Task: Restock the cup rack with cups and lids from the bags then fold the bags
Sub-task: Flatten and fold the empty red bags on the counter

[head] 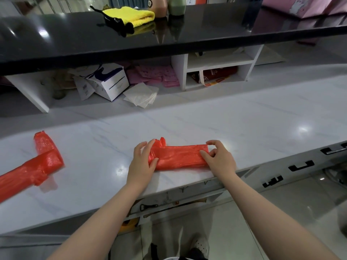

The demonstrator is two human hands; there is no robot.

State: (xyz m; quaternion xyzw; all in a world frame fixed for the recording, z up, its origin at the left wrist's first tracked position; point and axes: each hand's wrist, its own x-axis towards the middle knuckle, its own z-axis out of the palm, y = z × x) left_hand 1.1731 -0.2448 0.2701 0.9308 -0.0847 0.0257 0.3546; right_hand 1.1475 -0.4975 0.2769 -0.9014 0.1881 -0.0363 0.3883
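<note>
Two red bags (180,156) (37,164) are lying on the counter; two hands (143,162) (219,158) are showing; one yellow cloth (131,15) is sitting above.

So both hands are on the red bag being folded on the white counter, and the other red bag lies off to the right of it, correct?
Not quite. The head view shows the left hand and right hand on the red bag on the white counter, but the other red bag lies off to its left, not its right.
</note>
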